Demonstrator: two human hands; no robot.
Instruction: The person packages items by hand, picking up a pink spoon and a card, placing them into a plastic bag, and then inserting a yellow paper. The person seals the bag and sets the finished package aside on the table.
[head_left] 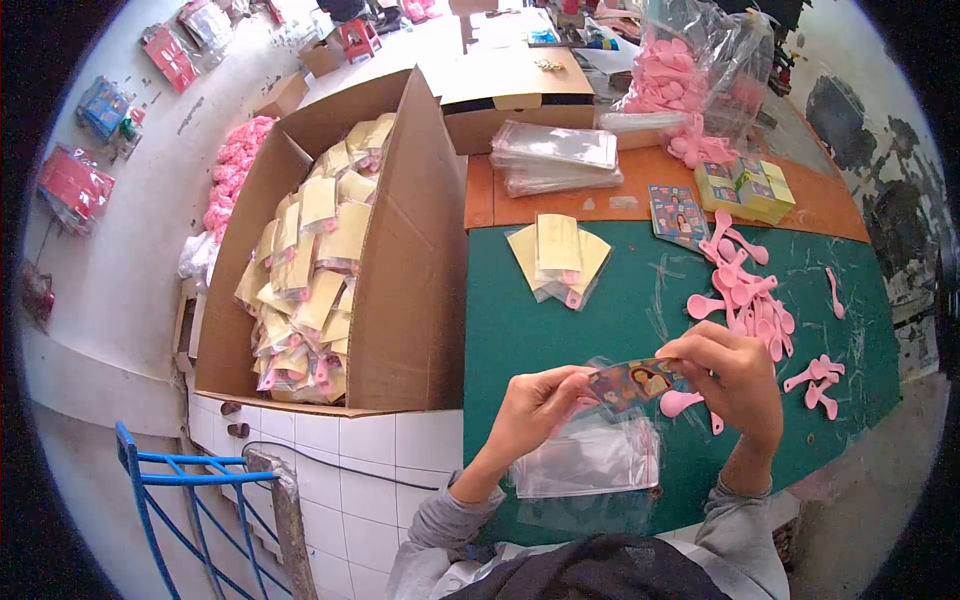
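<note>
My left hand and my right hand together hold a printed picture card over the green table. A pink plastic spoon sticks out from under my right hand, held with the card. A clear plastic bag hangs below the card, its mouth pinched by my left hand. Loose pink spoons lie scattered to the right of my hands.
A large open cardboard box full of yellow-backed packed bags stands left of the table. A few packed bags lie on the green top. Clear bags, printed cards, yellow packs and a sack of pink spoons sit behind.
</note>
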